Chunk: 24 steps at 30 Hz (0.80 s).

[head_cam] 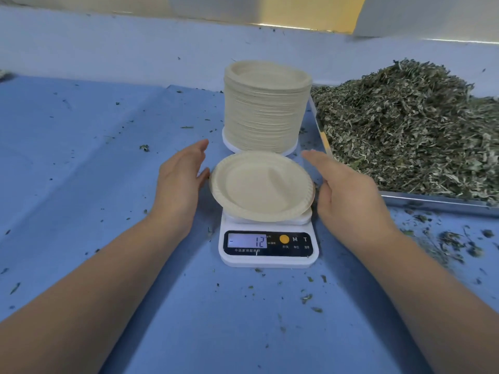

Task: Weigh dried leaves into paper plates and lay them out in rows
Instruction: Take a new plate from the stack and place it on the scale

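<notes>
- Forearms (81, 306), 2, bare, are seen entering from the bottom edge and converging on the scale.
- Scale (267, 255), 1, white, digital, is placed at centre on the blue cover (108, 171); "12" with a dash at its left is shown on the display (247, 241).
- Paper plate (262, 187), 1, cream, is seated upright on the scale platform and overhangs it toward the left.
- Left hand (181, 174): fingers are held straight and together just beside the plate's left rim, nothing gripped; whether the thumb touches the rim cannot be told.
- Right hand (348, 190): fingers are held straight and together just beside the plate's right rim, nothing gripped; a narrow gap to the rim is seen.
- Stack of paper plates (266, 109), tall, is stood on a white round base (232, 147) directly behind the scale.
- Dried leaves (405, 125), 1 large green-grey heap, are held in a metal tray (432, 202) to the right of the stack and scale.
- Leaf fragments (459, 244) are scattered over the cover, most thickly in front of the tray.
</notes>
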Motion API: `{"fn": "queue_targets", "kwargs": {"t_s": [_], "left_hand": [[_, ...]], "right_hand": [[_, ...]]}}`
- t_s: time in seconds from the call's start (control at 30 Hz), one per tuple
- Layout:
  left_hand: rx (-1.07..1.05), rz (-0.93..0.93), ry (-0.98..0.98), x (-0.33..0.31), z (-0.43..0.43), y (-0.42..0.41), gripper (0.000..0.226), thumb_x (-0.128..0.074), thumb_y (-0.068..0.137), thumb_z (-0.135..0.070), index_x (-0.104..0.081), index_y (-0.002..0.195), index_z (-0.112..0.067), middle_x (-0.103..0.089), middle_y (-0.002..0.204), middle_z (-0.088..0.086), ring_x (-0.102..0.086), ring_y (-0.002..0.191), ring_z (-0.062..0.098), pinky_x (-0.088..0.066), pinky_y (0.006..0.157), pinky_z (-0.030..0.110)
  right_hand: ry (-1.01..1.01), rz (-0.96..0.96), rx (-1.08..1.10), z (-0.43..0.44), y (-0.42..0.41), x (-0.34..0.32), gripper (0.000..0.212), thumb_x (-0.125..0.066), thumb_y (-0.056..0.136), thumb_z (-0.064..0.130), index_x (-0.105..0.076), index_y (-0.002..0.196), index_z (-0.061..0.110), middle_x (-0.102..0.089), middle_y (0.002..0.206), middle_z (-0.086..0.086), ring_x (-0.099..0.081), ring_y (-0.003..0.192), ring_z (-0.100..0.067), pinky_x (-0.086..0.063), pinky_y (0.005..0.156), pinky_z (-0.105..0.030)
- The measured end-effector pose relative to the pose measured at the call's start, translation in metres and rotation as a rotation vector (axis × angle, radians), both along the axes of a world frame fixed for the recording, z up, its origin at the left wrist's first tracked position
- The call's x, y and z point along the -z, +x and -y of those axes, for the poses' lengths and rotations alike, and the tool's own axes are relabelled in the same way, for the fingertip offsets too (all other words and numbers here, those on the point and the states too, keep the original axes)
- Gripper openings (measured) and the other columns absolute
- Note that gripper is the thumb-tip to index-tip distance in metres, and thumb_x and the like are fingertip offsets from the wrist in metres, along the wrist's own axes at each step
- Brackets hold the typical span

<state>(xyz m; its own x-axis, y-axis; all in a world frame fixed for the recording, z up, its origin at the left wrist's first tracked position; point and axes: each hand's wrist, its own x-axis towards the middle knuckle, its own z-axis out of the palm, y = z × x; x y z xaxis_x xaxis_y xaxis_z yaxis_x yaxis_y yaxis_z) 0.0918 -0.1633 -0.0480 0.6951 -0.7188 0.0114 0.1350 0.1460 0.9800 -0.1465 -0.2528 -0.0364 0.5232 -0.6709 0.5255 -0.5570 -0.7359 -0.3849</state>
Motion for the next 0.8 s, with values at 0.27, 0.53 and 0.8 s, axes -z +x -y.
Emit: {"fn": "queue_targets", "kwargs": {"t_s": [0.27, 0.53, 0.8], "left_hand": [[0.092, 0.194, 0.153, 0.009, 0.002, -0.012, 0.069, -0.041, 0.079, -0.071, -0.057, 0.141, -0.045, -0.046, 0.154, -0.021, -0.039, 0.142, -0.003, -0.025, 0.124, 0.038], [0.088, 0.238, 0.177, 0.011, 0.005, -0.009, 0.049, -0.041, 0.098, -0.060, -0.060, 0.139, -0.041, -0.057, 0.142, -0.022, -0.049, 0.134, 0.000, -0.032, 0.117, 0.033], [0.109, 0.283, 0.174, 0.013, 0.007, -0.008, 0.050, -0.043, 0.102, -0.053, -0.050, 0.135, -0.017, -0.050, 0.144, 0.006, -0.046, 0.137, 0.025, -0.033, 0.118, 0.046]], "right_hand": [[-0.014, -0.118, 0.129, 0.011, -0.004, 0.006, 0.050, -0.044, 0.102, 0.009, -0.042, 0.151, 0.019, -0.065, 0.127, -0.016, -0.061, 0.089, -0.039, -0.033, 0.070, -0.033], [-0.009, -0.166, 0.125, 0.015, -0.007, 0.009, 0.046, -0.044, 0.104, 0.017, -0.042, 0.149, 0.017, -0.068, 0.112, -0.017, -0.057, 0.073, -0.035, -0.035, 0.066, -0.036], [-0.007, -0.163, 0.148, 0.021, -0.010, 0.011, 0.053, -0.045, 0.098, 0.004, -0.042, 0.148, 0.021, -0.067, 0.110, -0.015, -0.049, 0.070, -0.029, -0.036, 0.066, -0.035]]}}
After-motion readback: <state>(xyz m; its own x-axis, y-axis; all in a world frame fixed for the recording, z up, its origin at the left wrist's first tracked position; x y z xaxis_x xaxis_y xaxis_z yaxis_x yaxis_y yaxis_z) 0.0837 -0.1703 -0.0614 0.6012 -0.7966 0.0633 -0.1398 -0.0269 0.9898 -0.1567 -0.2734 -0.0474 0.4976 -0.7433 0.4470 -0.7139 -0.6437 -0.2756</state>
